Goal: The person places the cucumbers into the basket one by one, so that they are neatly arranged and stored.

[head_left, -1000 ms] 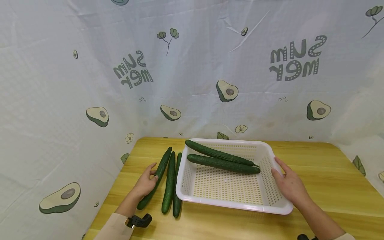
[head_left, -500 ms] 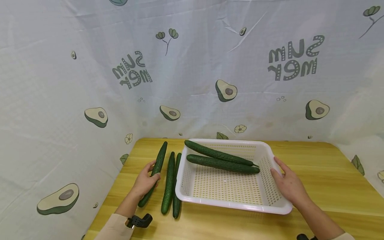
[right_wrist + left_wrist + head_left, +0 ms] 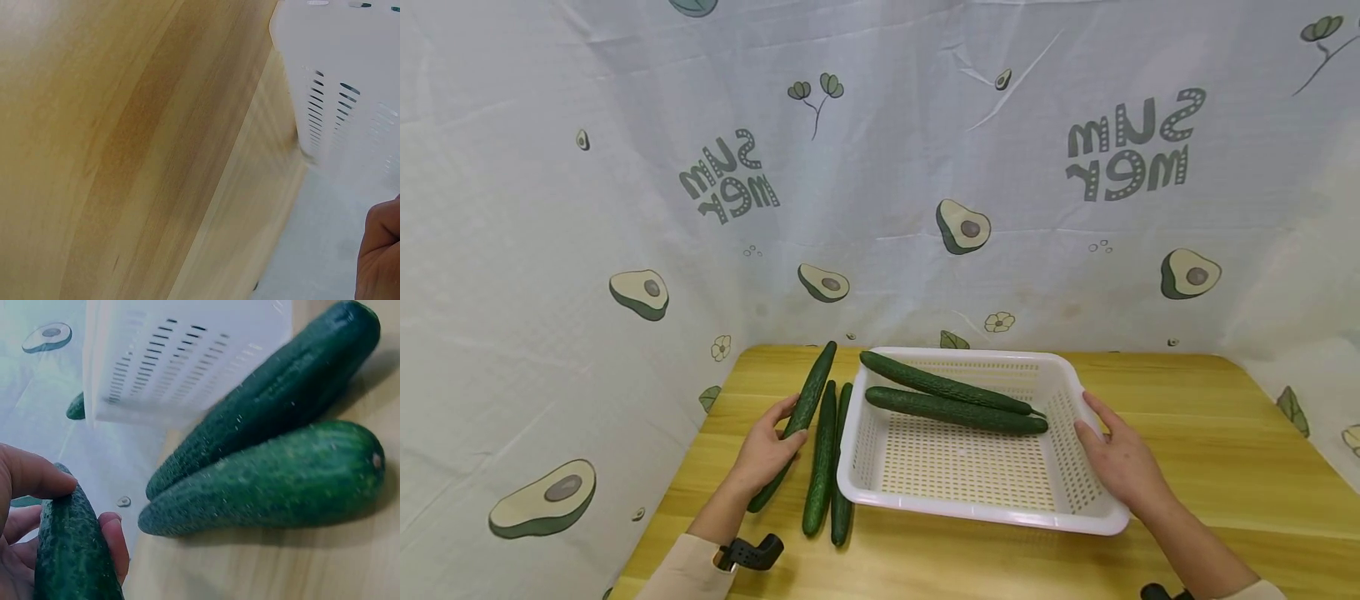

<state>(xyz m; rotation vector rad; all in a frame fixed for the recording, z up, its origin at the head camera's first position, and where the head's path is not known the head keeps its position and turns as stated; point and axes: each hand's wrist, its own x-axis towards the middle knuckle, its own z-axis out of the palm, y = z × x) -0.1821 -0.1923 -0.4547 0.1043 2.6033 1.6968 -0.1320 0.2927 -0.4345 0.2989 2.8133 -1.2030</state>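
My left hand grips a dark green cucumber around its middle, fingers on one side and thumb on the other. In the left wrist view, this cucumber is tilted with its far end up. Two more cucumbers, one nearer my hand and one by the basket, lie side by side on the table. The white plastic basket holds two cucumbers, a rear one and a front one. My right hand holds the basket's right rim, thumb inside the edge.
The wooden table extends right of the basket and along the front. A white curtain printed with avocados hangs close behind the table and down its left side. A black wrist strap sits on the left wrist.
My left hand has taken hold of the leftmost cucumber and lifted it; its far end has swung left, then right, toward the basket. The right hand and basket stay put.
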